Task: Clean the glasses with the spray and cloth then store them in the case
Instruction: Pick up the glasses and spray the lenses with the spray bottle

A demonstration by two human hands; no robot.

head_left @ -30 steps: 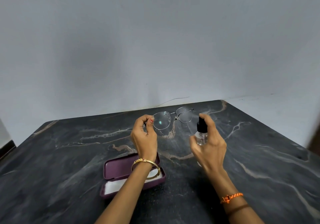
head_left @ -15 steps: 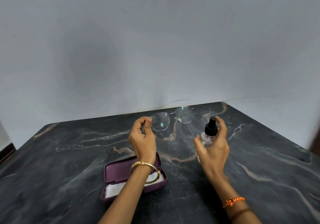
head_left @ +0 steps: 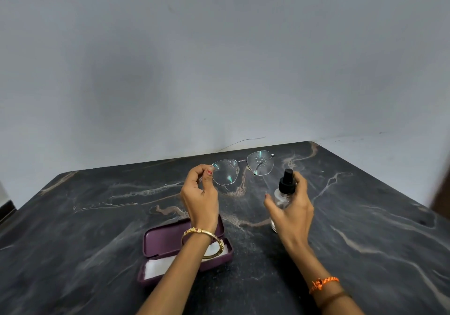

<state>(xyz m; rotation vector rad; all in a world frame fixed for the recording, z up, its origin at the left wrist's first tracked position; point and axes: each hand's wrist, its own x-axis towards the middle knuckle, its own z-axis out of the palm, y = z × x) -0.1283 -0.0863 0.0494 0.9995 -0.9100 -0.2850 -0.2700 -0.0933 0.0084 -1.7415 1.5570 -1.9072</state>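
The left hand (head_left: 199, 197) pinches the droplet-speckled glasses (head_left: 242, 168) by one end; the right hand (head_left: 291, 207) grips the spray bottle (head_left: 283, 192) above the bench (head_left: 97, 217).

A plain wall (head_left: 219, 58) in pale grey-blue fills the upper part of the view, with soft, even light and a faint darker shadow patch left of the middle. Below it stands the bench (head_left: 85, 229), a dark stone-like top with thin pale and brownish veins, and a thin dark wire (head_left: 243, 141) lies along the wall just above its far edge. At the far right edge a dark brown vertical strip (head_left: 442, 188) shows, too blurred to tell what it is.
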